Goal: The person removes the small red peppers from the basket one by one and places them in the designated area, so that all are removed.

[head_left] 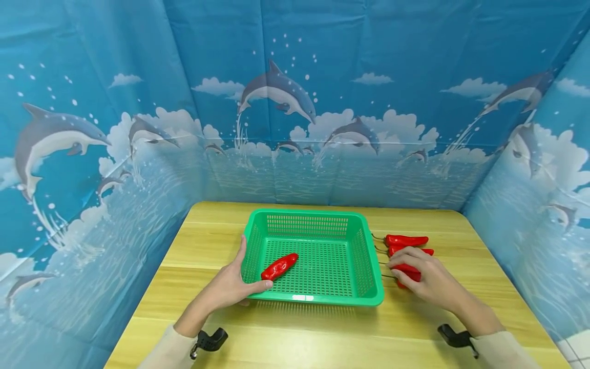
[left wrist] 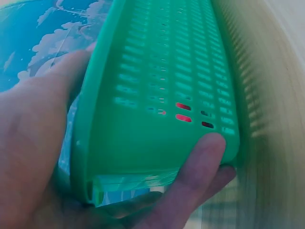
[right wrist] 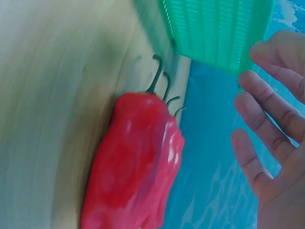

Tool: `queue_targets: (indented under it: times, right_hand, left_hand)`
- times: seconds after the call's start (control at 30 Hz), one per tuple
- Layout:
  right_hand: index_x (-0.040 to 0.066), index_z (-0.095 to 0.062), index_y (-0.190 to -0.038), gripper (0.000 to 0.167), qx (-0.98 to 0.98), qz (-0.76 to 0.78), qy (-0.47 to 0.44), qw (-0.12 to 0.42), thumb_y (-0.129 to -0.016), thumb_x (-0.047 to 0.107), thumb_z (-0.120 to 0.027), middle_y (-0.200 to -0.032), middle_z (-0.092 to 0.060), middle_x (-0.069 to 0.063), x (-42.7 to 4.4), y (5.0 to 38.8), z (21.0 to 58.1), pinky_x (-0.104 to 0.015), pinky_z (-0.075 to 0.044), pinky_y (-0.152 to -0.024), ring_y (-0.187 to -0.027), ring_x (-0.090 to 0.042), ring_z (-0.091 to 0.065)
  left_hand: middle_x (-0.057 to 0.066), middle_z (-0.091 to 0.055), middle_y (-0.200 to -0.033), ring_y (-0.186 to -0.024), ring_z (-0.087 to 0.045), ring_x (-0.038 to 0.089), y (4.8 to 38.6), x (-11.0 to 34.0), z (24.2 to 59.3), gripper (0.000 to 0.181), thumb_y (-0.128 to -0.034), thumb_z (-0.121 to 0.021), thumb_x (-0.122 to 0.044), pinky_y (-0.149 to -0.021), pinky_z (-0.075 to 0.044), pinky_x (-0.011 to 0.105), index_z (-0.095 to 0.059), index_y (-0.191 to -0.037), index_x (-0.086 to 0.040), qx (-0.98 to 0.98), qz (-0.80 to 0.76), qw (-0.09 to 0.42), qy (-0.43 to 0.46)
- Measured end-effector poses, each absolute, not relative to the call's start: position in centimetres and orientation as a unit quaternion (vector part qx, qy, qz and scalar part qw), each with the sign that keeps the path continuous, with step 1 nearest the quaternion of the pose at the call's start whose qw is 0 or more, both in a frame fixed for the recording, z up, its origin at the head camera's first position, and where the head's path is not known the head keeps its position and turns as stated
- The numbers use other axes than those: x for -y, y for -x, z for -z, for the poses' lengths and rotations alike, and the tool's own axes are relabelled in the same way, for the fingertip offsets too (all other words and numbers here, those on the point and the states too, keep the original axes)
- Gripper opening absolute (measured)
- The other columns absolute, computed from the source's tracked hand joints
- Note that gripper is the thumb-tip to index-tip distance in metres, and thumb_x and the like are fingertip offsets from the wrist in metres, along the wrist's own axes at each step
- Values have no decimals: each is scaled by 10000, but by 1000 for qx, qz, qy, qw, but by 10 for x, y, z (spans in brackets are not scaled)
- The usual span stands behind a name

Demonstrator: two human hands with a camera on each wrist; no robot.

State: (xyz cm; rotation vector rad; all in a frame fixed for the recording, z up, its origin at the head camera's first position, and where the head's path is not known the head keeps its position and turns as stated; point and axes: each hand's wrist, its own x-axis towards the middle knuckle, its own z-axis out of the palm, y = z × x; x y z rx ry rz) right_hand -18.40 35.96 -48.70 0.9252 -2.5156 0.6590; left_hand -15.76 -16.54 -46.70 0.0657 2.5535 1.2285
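Note:
My left hand [head_left: 229, 283] grips the front left corner of a green plastic basket [head_left: 318, 298]. Its thumb lies over the rim, and in the left wrist view its fingers [left wrist: 202, 164] press the outer wall. One red chili pepper [head_left: 279, 266] lies inside the basket, toward its left front. To the right of the basket, several more red chili peppers [head_left: 406, 240] lie in a row on the table, stems pointing left. Over the nearer ones hovers my right hand [head_left: 426, 277], its fingers loosely bent. The right wrist view shows a gap between those fingers and the peppers [right wrist: 133, 157].
All of this stands on a light wooden table [head_left: 295, 341]. Blue curtains [head_left: 322, 169] printed with dolphins rise behind and on both sides of it. The basket's right wall is close to the pepper stems.

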Motion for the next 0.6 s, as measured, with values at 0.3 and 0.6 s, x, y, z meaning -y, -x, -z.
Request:
queue_targets:
  times: [0.3, 0.6]
  right_hand:
    - [251, -852, -1144, 416, 874, -279, -341, 206, -897, -77, -920, -1198, -813, 52, -344, 185, 477, -49, -519, -1017, -1076, -132, -770]
    - [174, -863, -1159, 370, 867, -281, -355, 208, -903, -88, -914, -1209, -819, 41, -329, 188, 466, -96, -559, -967, -1069, -150, -771]
  left_hand:
    - [311, -844, -1200, -643, -833, 304, 160, 173, 468, 1592, -889, -988, -635, -774, -669, 370, 254, -1841, -345, -867, -457, 195, -44]
    - [452, -707, -1463, -646, -834, 326, 159, 175, 468, 1581, -901, -1000, -581, -752, -689, 386, 261, -1833, -384, -857, -473, 200, -40]
